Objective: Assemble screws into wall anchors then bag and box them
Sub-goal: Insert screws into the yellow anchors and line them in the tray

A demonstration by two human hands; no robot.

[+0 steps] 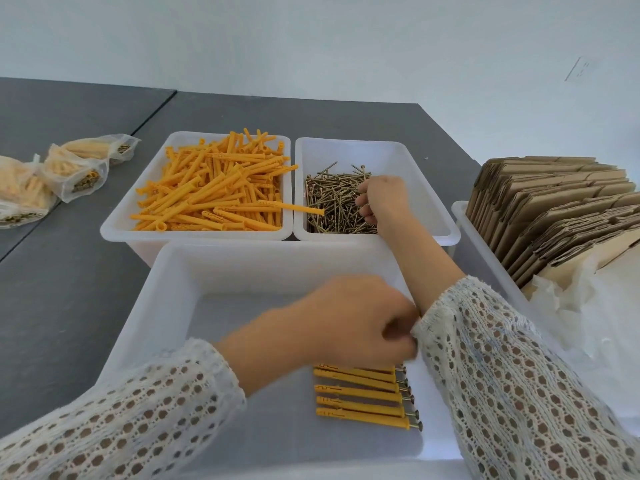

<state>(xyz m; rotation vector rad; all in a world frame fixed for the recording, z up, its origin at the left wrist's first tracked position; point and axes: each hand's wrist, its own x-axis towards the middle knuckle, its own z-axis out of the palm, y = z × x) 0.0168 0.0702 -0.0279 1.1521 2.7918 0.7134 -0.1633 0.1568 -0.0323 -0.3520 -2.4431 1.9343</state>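
Observation:
Two white bins stand at the back: the left bin [114,223] is full of loose orange wall anchors [214,188], the right bin [415,157] holds brass screws [332,199]. My right hand [381,199] reaches into the screw pile with its fingers curled down among the screws; whether it holds one is hidden. In the near white bin [162,296], several assembled anchors with screws [363,396] lie in a row. My left hand [346,323] hovers over the top of that row, blurred, fingers curled; what it holds cannot be made out.
Filled clear bags of anchors [69,168] lie at the far left on the grey table [52,271]. At the right, a white bin [460,209] holds flat cardboard boxes [554,209] and clear plastic bags [595,306].

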